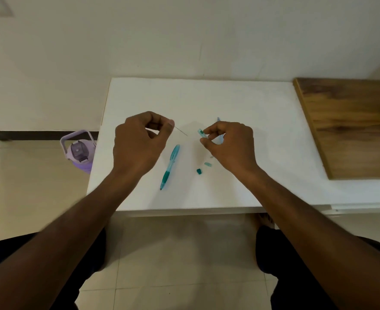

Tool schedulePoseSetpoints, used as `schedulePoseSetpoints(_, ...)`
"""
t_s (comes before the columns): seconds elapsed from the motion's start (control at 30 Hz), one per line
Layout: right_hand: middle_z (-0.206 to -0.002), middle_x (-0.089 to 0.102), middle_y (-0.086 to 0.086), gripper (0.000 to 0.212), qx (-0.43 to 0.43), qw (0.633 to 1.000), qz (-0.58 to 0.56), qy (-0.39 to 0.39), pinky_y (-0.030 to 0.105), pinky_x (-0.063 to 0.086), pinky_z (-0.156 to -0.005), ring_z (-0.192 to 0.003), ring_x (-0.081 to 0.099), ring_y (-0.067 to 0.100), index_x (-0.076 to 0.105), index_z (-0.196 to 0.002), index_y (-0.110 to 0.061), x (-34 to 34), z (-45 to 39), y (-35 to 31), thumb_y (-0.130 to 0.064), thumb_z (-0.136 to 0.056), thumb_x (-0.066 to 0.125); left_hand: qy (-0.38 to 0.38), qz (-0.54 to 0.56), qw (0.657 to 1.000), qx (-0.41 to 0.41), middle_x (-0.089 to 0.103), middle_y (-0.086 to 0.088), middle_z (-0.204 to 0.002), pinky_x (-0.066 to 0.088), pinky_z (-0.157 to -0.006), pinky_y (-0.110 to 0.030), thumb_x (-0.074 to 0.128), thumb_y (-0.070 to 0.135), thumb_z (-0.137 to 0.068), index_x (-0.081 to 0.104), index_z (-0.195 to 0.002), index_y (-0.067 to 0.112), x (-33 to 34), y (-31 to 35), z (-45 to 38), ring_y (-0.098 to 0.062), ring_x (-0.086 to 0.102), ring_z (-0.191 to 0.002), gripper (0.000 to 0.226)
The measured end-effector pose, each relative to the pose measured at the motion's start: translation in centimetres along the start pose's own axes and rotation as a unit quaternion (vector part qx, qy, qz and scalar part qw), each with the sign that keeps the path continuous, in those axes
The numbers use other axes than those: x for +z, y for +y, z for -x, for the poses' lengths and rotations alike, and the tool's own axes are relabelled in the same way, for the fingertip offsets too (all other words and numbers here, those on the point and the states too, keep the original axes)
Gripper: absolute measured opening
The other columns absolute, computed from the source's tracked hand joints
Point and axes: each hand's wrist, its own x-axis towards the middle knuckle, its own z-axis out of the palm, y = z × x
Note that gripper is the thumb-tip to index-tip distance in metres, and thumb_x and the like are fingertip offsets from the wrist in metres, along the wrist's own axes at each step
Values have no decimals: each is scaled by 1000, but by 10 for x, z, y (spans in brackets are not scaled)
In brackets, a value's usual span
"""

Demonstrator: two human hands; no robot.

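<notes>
Left hand (pixel 140 139) hovers above the white worktop (pixel 207 97) with its fingers curled in. Thumb and forefinger pinch one end of a thin grey rod (pixel 181 132), fine as a pencil lead, whose free end slants down and to the right towards the other hand. Right hand (pixel 229 144) is also curled, gripping a slim translucent teal plastic barrel (pixel 200 132) between the thumb and the first fingers. The barrel's near end pokes out on the left of the fingers, facing the rod's tip. The two are close but apart, and a pale blue end of the barrel shows beyond the knuckles.

Between the wrists, a translucent teal pen with a darker rubber grip (pixel 170 166) lies flat on the worktop, its point towards the near edge. Just right of it, close to the right wrist, sit three loose bits: a small dark teal cap (pixel 199 171), a paler teal sleeve (pixel 207 164) and a tiny grey piece (pixel 211 156) too small to identify.

A brown wooden board (pixel 350 126) rests on the worktop's right side. A lilac plastic water bottle with a carry handle (pixel 79 151) stands on the tiled floor (pixel 184 253) beside the worktop's left edge.
</notes>
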Motion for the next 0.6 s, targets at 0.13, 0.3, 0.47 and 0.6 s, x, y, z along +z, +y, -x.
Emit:
schedulePoseSetpoints(0.13, -79, 66, -26, 22, -5, 996, 84, -12, 41, 53, -93, -96, 68, 13, 76, -98, -36, 15, -12, -7, -51, -84, 82, -49, -63, 997, 13, 63, 30, -82, 52, -67, -21, 69, 60, -93, 70, -94, 39, 3, -7, 1, 0, 66, -73, 21)
schedulePoseSetpoints(0.3, -85, 74, -17, 23, 19, 989, 146, -32, 40, 54, -87, -91, 68, 14, 75, -90, -36, 33, -28, -13, -55, -83, 83, -73, -85, 994, 15, 68, 23, -85, 53, -66, -23, 71, 61, -91, 70, -91, 40, 5, -12, -2, -2, 67, -73, 21)
schedulePoseSetpoints(0.47, -91, 75, -18, 33, 0, 983, 168, -68, 35, 50, -90, -95, 66, 10, 76, -100, -34, 26, -27, -11, -62, -83, 79, -87, -93, 992, 16, 64, 26, -82, 51, -62, -22, 71, 62, -91, 69, -89, 40, 7, -11, -5, 0, 65, -73, 22)
schedulePoseSetpoints(0.6, -91, 73, -27, 18, -54, 995, 36, -82, 6, 41, -69, -85, 67, 0, 75, -95, -37, -7, -27, -21, -54, -96, 67, -79, -98, 992, 19, 57, 33, -80, 43, -55, -19, 68, 64, -91, 66, -89, 41, 11, -7, -5, -3, 64, -70, 23)
